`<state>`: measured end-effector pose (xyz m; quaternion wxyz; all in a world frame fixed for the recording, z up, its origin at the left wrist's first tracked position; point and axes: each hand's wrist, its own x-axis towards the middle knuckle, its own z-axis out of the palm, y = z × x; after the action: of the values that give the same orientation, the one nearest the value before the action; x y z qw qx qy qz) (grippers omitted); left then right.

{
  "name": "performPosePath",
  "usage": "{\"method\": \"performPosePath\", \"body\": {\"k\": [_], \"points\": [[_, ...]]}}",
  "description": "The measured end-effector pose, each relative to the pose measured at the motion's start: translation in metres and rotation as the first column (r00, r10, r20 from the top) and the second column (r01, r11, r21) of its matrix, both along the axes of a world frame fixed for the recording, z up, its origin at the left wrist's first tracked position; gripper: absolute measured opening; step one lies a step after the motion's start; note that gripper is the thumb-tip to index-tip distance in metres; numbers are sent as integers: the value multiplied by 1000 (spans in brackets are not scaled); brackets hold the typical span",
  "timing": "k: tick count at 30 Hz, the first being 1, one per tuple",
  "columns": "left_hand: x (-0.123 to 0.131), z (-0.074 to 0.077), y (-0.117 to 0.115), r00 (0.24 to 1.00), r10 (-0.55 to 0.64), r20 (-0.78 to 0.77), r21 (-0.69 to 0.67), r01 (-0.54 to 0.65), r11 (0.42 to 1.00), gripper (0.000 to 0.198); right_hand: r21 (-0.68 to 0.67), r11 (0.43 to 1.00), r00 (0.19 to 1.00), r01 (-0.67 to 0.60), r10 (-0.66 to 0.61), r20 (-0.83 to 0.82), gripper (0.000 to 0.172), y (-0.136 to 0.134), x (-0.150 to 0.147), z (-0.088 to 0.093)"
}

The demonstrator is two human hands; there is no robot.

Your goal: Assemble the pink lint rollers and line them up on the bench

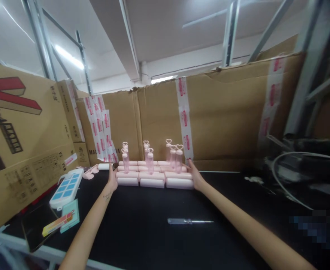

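Rows of pink and white cylinders [153, 180] lie side by side on the black table top. Several clear pink tubes with heart-shaped loops on top [178, 159] stand upright on them. My left hand [112, 178] presses against the left end of the rows, its fingers reaching back along the side. At the right end, my right hand [195, 176] touches the rows in the same way, fingers stretched away from me. The rows sit between both hands. A screwdriver with a clear handle [178, 221] lies nearer to me.
Cardboard walls [223, 112] close off the back and left. On the left lie a white case with blue compartments [66, 188], a teal packet [74, 213], a yellow-orange cutter [52, 226], a dark flat object [35, 227] and pink pieces [89, 172]. Cables [279, 180] lie right.
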<state>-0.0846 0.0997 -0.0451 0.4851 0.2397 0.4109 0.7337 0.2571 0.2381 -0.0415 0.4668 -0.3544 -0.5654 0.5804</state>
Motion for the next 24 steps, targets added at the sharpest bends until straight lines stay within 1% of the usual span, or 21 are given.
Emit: {"method": "performPosePath", "body": {"k": [4,7,9,11,13,15,17,19,22,24], "points": [[-3,2,0,1000,9,28,17,-10,1000,70,-76,993,995,-93,90,-41,65,3,-1,8],[-10,1,-2,998,52,48,50,-54,997,62,-108,990,991,-95,84,-104,62,5,2,9],[-15,-4,-2,992,116,58,66,-119,991,52,-123,991,985,-53,31,-172,62,8,10,6],[-20,-10,-1,977,204,60,72,-208,976,41,-136,990,963,27,-62,-261,60,12,21,0],[-23,-17,2,957,285,49,67,-288,955,34,-156,981,927,117,-164,-338,55,17,33,-8],[-23,-23,7,946,325,21,56,-326,944,32,-180,968,896,177,-234,-378,47,20,40,-15],[-20,-27,12,944,330,-15,45,-329,943,31,-197,961,888,194,-257,-380,38,22,42,-20],[-18,-30,15,943,331,-45,42,-329,943,30,-201,962,900,184,-247,-360,34,23,40,-21],[-15,-30,14,935,349,-67,49,-346,937,30,-195,967,923,162,-219,-318,30,20,35,-20],[-15,-29,12,930,360,-73,57,-356,933,32,-192,969,931,156,-209,-299,30,16,32,-19]]}}
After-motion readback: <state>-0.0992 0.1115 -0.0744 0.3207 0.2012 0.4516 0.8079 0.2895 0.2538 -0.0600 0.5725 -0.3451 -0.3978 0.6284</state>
